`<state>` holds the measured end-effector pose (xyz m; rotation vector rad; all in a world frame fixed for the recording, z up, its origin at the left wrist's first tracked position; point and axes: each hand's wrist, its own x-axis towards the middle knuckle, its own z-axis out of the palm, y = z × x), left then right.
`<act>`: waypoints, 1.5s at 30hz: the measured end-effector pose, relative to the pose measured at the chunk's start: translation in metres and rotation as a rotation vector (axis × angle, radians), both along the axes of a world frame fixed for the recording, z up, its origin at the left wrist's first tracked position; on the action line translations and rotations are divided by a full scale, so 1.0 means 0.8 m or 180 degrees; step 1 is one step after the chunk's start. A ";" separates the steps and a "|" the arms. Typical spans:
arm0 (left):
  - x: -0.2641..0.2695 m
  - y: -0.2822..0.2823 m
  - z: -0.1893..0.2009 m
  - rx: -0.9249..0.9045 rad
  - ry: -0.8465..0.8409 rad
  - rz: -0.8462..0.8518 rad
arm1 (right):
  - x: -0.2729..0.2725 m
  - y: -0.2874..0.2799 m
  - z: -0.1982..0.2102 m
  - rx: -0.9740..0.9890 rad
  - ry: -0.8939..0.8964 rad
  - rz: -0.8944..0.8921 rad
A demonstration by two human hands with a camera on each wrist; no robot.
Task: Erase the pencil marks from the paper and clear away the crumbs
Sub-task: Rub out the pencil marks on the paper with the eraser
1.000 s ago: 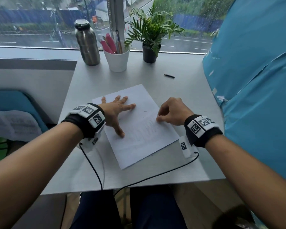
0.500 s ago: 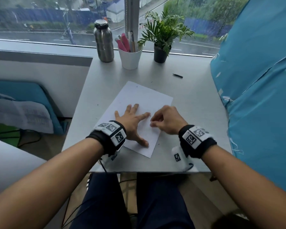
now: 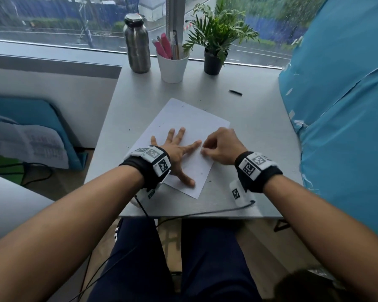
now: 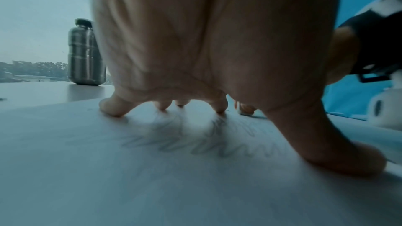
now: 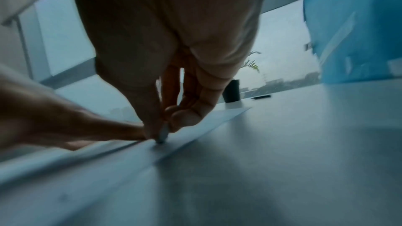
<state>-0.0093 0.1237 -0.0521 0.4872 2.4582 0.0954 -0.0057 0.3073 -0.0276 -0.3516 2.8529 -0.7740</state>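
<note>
A white sheet of paper (image 3: 188, 120) lies skewed on the grey desk (image 3: 255, 127). Grey pencil scribbles (image 4: 195, 145) cross it under my left palm. My left hand (image 3: 177, 149) lies spread flat on the sheet, fingertips (image 4: 113, 109) pressing it down. My right hand (image 3: 220, 144) pinches a small white eraser (image 5: 163, 133) between thumb and forefinger, its tip on the paper right beside my left index finger. The eraser (image 4: 244, 112) also shows in the left wrist view, past my fingers. Tiny dark crumbs (image 3: 131, 128) dot the paper and the desk around it.
At the back stand a steel bottle (image 3: 137, 43), a white cup of pens (image 3: 172, 64) and a potted plant (image 3: 214, 40). A short black object (image 3: 235, 92) lies at the back right. A blue covering (image 3: 340, 110) walls the right side. Cables hang off the front edge.
The head camera has pulled back. My right hand has slid left across the sheet until it meets my left index finger. The left hand still presses the paper.
</note>
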 end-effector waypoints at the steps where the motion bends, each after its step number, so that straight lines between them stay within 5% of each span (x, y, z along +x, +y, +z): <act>1: 0.000 0.000 0.001 -0.0003 -0.0028 -0.0004 | 0.012 -0.009 -0.001 0.0029 -0.0096 0.0203; 4: -0.001 0.002 -0.001 -0.0037 -0.0023 -0.0035 | 0.034 -0.020 0.000 0.0170 -0.0288 0.0640; 8: -0.001 0.001 -0.005 -0.0048 -0.0013 -0.0033 | -0.002 0.010 -0.001 0.0106 0.0051 -0.0310; 12: -0.002 0.002 -0.005 -0.0052 -0.0028 -0.0048 | 0.039 -0.015 -0.006 0.0089 -0.0223 0.0460; 16: -0.004 0.003 0.000 -0.0043 -0.0052 -0.0036 | 0.006 0.019 0.003 0.0087 0.0038 -0.0303; 20: -0.002 0.004 -0.001 -0.0128 -0.0071 -0.0055 | 0.046 -0.018 -0.007 0.0093 -0.0229 0.0604; 24: -0.001 0.004 0.002 -0.0064 -0.0098 -0.0008 | 0.008 0.015 -0.004 -0.0123 0.0050 -0.0306; 28: -0.002 0.006 -0.004 -0.0100 -0.0073 -0.0041 | 0.043 -0.018 -0.010 -0.0012 -0.0174 0.0583; 32: -0.001 0.006 -0.003 -0.0064 -0.0080 0.0014 | 0.004 0.006 -0.008 -0.0135 0.0091 -0.0236; 36: -0.003 0.007 -0.009 -0.0068 -0.0004 -0.0018 | 0.036 -0.025 -0.014 0.0000 -0.0123 0.0556; 40: -0.002 0.007 -0.008 -0.0030 -0.0068 -0.0005 | -0.013 0.009 -0.006 -0.0011 0.0100 -0.0202; 45: -0.002 0.007 -0.011 -0.0027 -0.0023 0.0008 | 0.029 -0.025 -0.014 0.0014 -0.0143 0.0758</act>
